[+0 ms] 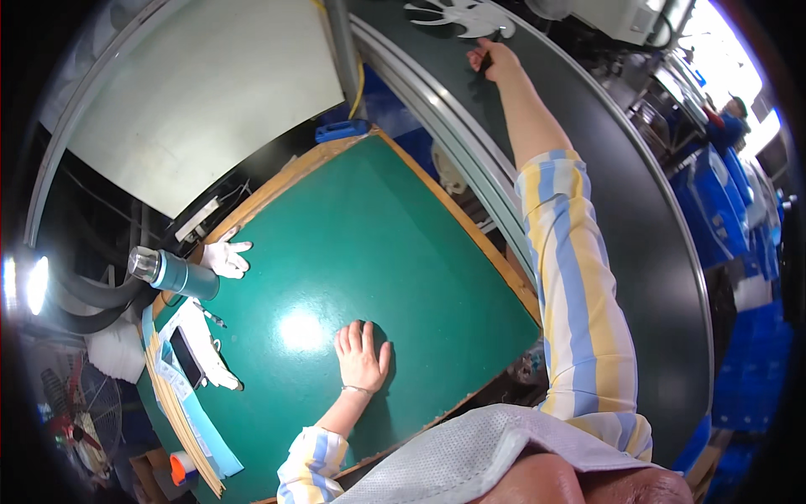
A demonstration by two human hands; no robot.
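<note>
Head cam view: the white plastic fan wheel w/ curved blades (460, 17) is lying flat on the dark conveyor belt (646, 218), way up at the top edge, partly cut off by the frame. The right hand (494, 59) is stretched out full length to it, fingers curled round a small dark stick-like thing (pen or marker? too small to tell) with the tip just at the wheel's near blades. So that hand is closed on the dark thing, not on the wheel itself.

Left hand (363, 357) is flat on the green work mat (369, 244), palm down, fingers spread a bit, holding nothing, thin bracelet at the wrist. Looks like it's just propping the person up during the reach.

My guess on the wheel: light, stiff, thin blades that'd prob snap or bend if squeezed, smooth plastic so a bit slippery. I'd grab it by the hub or outer rim, not a single blade.

Further out on the mat's left side: a teal metal flask w/ silver cap (172, 273) lying on its side, a white cloth glove (227, 256) beside it, a dark phone (186, 357) on some papers. Striped blue/yellow/white sleeves on both arms.
</note>
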